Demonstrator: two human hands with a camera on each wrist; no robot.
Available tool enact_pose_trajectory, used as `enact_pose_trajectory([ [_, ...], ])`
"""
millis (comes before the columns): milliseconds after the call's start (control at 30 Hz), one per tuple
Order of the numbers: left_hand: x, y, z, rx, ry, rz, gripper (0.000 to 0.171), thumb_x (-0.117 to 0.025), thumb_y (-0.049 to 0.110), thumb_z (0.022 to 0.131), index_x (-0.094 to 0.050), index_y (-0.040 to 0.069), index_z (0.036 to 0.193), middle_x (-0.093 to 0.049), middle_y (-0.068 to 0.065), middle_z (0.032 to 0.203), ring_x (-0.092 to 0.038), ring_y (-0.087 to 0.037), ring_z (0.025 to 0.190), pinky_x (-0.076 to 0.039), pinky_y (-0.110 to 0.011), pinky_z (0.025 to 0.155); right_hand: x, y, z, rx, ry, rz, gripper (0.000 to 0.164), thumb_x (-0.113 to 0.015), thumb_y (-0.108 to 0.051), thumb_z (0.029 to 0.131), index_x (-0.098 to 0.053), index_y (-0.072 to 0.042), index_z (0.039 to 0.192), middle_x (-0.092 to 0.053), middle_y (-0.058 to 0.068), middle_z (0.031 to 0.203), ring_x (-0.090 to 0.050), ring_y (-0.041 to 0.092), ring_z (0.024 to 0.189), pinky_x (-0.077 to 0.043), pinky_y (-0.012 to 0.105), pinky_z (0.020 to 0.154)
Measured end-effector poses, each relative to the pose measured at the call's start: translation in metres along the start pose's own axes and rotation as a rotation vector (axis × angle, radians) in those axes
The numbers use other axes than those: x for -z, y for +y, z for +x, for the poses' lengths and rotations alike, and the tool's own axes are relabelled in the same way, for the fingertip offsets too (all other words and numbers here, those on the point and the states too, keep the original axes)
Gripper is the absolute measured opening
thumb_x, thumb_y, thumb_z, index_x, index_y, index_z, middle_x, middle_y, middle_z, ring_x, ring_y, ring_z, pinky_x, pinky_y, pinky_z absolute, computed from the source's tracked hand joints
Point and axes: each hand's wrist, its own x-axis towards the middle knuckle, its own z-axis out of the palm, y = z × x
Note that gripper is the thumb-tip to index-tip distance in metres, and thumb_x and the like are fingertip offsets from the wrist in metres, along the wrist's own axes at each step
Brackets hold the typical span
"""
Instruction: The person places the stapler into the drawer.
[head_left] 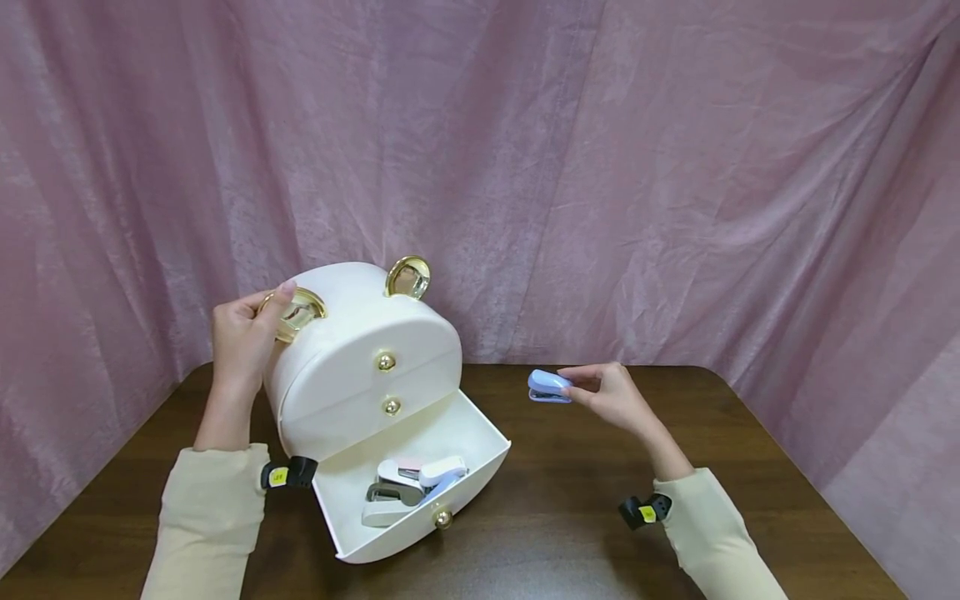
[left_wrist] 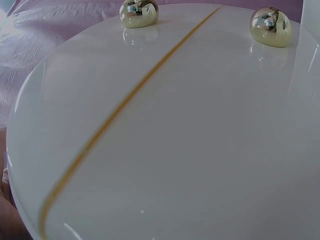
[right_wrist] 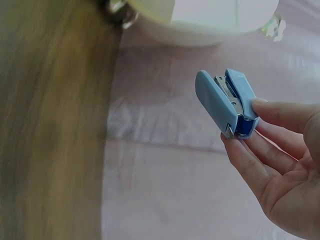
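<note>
A white drawer box (head_left: 360,333) with gold ears and gold knobs stands at the left of the table. My left hand (head_left: 246,337) grips its left gold ear (head_left: 302,312) between thumb and fingers. The bottom drawer (head_left: 480,433) is pulled out, and several small staplers (head_left: 393,493) in white, grey, pink and blue lie in it. Right of the box, above the table, my right hand (head_left: 611,396) pinches a light blue mini stapler (right_wrist: 217,102) by its rear end. In the left wrist view the box front fills most of the picture, with the left hand mostly hidden.
The brown wooden table (head_left: 570,508) carries the box. A pink curtain (head_left: 600,183) hangs behind the table and at both sides. The open drawer juts toward the front, with its gold knob (head_left: 443,518) on the front edge.
</note>
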Motion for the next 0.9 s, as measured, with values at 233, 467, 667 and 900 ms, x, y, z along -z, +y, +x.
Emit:
enact_pose_trajectory([
  [233, 0.0, 0.0, 0.0, -0.012, -0.001, 0.023, 0.021, -0.069, 0.024, 0.082, -0.065, 0.028, 0.062, -0.059, 0.017, 0.057, -0.05, -0.001, 0.057, -0.04, -0.012, 0.046, -0.009, -0.027, -0.001, 0.057, -0.071, 0.046, 0.024, -0.069, -0.002, 0.077, -0.067, 0.004, 0.101, -0.067, 0.016, 0.096, -0.063, 0.018, 0.08, -0.05, 0.023, 0.061],
  [467, -0.001, 0.0, 0.001, 0.002, -0.009, 0.041, 0.018, -0.068, 0.026, 0.082, -0.066, 0.026, 0.064, -0.059, 0.018, 0.058, -0.051, -0.002, 0.058, -0.041, -0.012, 0.047, -0.025, -0.045, 0.001, 0.169, -0.149, -0.009, 0.022, -0.067, -0.001, 0.078, -0.068, 0.004, 0.099, -0.067, 0.014, 0.096, -0.063, 0.017, 0.082, -0.051, 0.021, 0.064],
  [667, 0.0, 0.001, 0.001, 0.009, -0.006, 0.065, 0.017, -0.068, 0.027, 0.082, -0.067, 0.024, 0.065, -0.059, 0.02, 0.059, -0.051, -0.002, 0.059, -0.041, -0.012, 0.047, -0.042, -0.056, 0.005, 0.276, -0.215, -0.079, 0.02, -0.067, 0.0, 0.079, -0.068, 0.003, 0.098, -0.068, 0.012, 0.095, -0.063, 0.015, 0.083, -0.052, 0.025, 0.065],
  [900, -0.001, 0.001, 0.002, 0.019, -0.012, 0.053, 0.017, -0.068, 0.027, 0.082, -0.068, 0.022, 0.066, -0.059, 0.02, 0.06, -0.052, -0.002, 0.063, -0.042, -0.012, 0.049, -0.069, -0.064, 0.013, 0.424, -0.276, -0.221, 0.017, -0.068, 0.001, 0.076, -0.07, 0.002, 0.093, -0.069, 0.009, 0.088, -0.058, 0.01, 0.069, -0.045, 0.016, 0.06],
])
